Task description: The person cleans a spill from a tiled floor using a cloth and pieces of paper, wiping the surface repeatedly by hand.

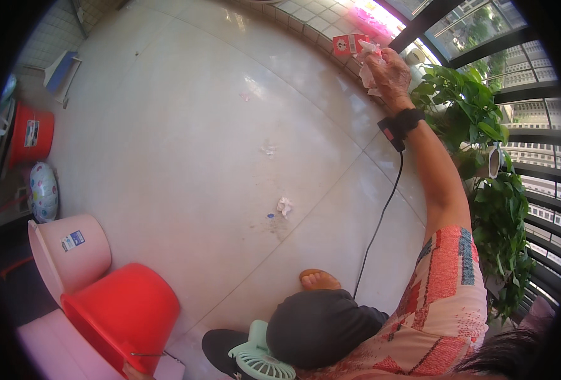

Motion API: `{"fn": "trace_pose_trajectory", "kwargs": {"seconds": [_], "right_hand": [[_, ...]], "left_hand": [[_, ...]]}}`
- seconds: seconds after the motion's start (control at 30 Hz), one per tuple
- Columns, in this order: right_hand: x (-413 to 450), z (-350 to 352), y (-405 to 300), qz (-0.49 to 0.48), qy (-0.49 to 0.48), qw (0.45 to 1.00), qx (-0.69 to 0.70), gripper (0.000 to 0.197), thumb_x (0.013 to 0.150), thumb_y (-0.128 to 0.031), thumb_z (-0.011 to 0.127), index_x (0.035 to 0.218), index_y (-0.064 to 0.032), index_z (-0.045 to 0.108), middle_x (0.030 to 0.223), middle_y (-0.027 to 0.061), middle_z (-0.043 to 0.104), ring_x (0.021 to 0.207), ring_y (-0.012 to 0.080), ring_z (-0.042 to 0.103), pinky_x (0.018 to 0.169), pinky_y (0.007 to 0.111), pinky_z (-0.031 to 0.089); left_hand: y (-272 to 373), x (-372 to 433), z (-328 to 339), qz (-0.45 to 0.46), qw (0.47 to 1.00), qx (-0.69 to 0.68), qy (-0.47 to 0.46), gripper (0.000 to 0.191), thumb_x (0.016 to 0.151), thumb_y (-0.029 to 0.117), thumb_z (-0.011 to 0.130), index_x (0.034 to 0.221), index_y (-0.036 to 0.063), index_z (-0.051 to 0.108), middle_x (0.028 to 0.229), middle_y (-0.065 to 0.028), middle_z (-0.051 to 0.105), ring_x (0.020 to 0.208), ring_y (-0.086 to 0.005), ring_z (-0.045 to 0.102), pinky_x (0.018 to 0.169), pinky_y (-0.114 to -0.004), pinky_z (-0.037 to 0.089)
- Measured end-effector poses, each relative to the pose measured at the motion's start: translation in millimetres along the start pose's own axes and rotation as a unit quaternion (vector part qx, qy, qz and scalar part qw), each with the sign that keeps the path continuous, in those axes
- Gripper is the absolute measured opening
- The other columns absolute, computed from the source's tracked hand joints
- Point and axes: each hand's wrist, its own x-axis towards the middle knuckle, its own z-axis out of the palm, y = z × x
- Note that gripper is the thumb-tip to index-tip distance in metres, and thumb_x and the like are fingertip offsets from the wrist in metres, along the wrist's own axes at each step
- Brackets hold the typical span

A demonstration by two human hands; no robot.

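My right hand (389,71), at the upper right, is closed on a crumpled piece of thin white and pinkish paper or plastic (367,78). Just behind it, a red box (344,45) with a printed white shape sits on the tiled ledge. Only a small part of my left hand (135,373) shows at the lower edge, by the rim of a red plastic bucket (133,308); its grip is hidden. A crumpled white scrap (284,206) lies on the floor beside a small blue piece (270,216), with dark specks around them. Another pale scrap (268,151) lies farther up.
A pink bucket (88,251), a patterned balloon (44,190), another red bucket (40,133) and a dustpan (61,71) line the left side. Leafy potted plants (465,99) stand along the right railing. A black cable (380,218) runs from my right wrist. A green handheld fan (264,358) is near my knee.
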Motion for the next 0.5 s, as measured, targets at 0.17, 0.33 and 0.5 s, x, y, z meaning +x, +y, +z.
{"fn": "trace_pose_trajectory", "kwargs": {"seconds": [0.17,0.33,0.5], "right_hand": [[-7,-17,6,-0.058,0.064,0.996,-0.003,0.040,0.077,-0.041,0.062,0.095,-0.0055,0.064,0.091,0.0148,0.066,0.087,0.0314,0.064,0.076,0.040,0.050],[-2,-15,39,0.111,-0.031,0.990,-0.086,0.046,0.077,-0.041,0.061,0.108,-0.0059,0.058,0.093,0.0188,0.065,0.086,0.0366,0.063,0.076,0.044,0.049],[-67,-7,22,-0.034,-0.004,0.998,-0.048,0.045,0.083,-0.043,0.057,0.108,-0.0056,0.056,0.096,0.0217,0.062,0.088,0.0373,0.061,0.077,0.046,0.049]], "left_hand": [[8,-10,-9,-0.028,1.000,-0.001,0.012,0.025,0.082,0.005,0.056,0.105,-0.0061,0.056,0.096,-0.0253,0.057,0.088,-0.0426,0.054,0.076,-0.048,0.045],[7,-14,-2,-0.052,0.999,-0.013,0.006,0.025,0.082,0.005,0.055,0.105,-0.0062,0.056,0.096,-0.0253,0.057,0.088,-0.0427,0.054,0.076,-0.048,0.045],[5,-14,-2,-0.066,0.998,-0.011,-0.004,0.026,0.082,0.005,0.055,0.105,-0.0063,0.056,0.096,-0.0254,0.057,0.088,-0.0427,0.054,0.077,-0.049,0.045]]}}
